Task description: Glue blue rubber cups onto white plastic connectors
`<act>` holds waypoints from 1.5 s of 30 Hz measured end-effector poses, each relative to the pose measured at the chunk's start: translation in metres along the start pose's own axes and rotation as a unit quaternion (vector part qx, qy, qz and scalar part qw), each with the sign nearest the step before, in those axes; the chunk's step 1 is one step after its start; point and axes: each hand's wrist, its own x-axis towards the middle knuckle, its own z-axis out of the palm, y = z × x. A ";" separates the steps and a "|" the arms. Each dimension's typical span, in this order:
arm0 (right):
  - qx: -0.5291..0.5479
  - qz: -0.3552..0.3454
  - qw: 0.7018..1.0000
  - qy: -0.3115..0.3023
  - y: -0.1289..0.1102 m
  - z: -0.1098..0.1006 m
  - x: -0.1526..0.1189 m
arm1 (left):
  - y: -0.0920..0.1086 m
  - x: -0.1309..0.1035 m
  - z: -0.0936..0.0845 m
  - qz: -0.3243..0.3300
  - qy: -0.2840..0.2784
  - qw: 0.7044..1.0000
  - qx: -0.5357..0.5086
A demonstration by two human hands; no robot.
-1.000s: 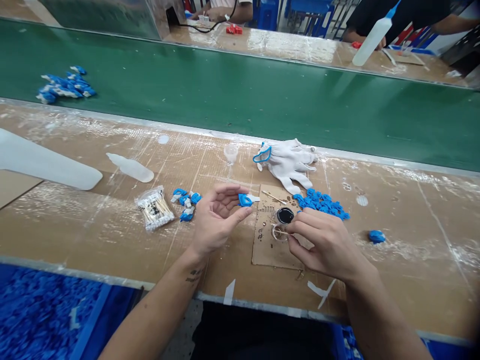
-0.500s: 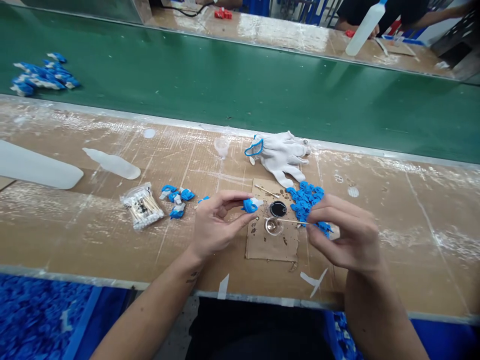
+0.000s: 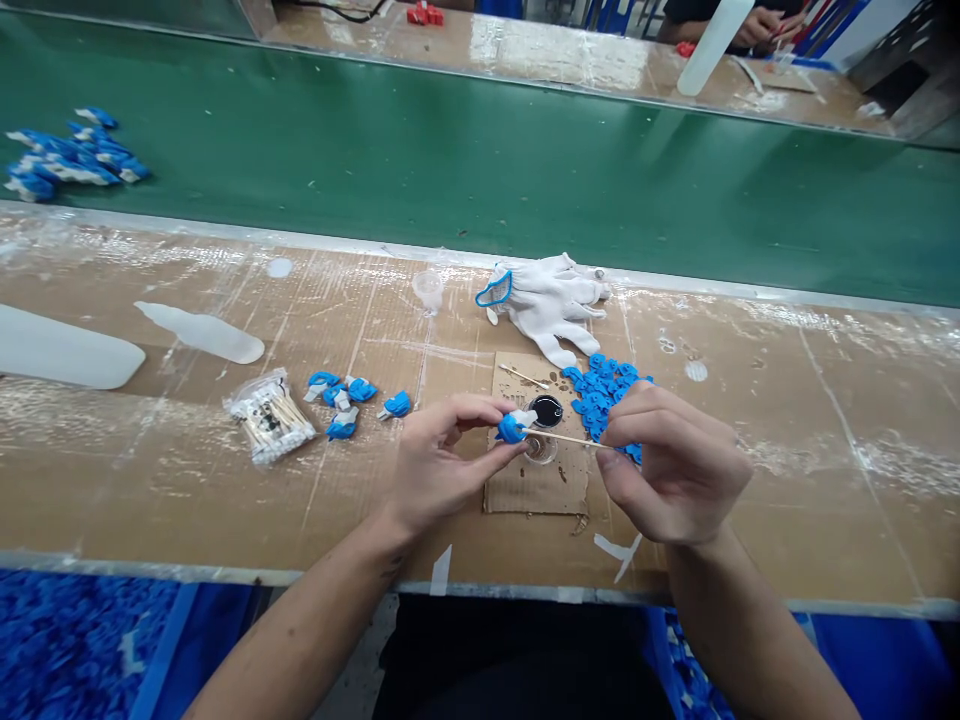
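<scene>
Between thumb and fingertips, my left hand (image 3: 450,455) pinches a small blue and white plastic piece (image 3: 512,428). My right hand (image 3: 675,460) grips a cotton swab (image 3: 566,438), whose tip touches the blue part of that piece. Just behind them, a small cup of dark liquid (image 3: 548,410) and a clear cup (image 3: 541,450) stand on a stained cardboard piece (image 3: 536,495). Another swab (image 3: 523,376) lies on the cardboard. A pile of small blue parts (image 3: 600,390) is partly hidden by my right hand. Several blue and white pieces (image 3: 342,400) lie left of my left hand.
A bag of cotton swabs (image 3: 270,418) lies at left, near white bottle-like shapes (image 3: 202,332). Behind the cardboard is a white glove (image 3: 551,305). A green belt (image 3: 420,150) carries blue and white pieces (image 3: 75,155). Across it, another person's hands (image 3: 769,28) are at work.
The swab tip has come from beside the cups onto the blue and white piece. My left hand has turned the piece and moved slightly right; my right hand has shifted left.
</scene>
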 end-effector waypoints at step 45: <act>-0.289 0.165 0.884 -0.328 0.069 -0.037 -0.008 | -0.001 0.014 -0.021 -0.080 0.109 0.988 -0.079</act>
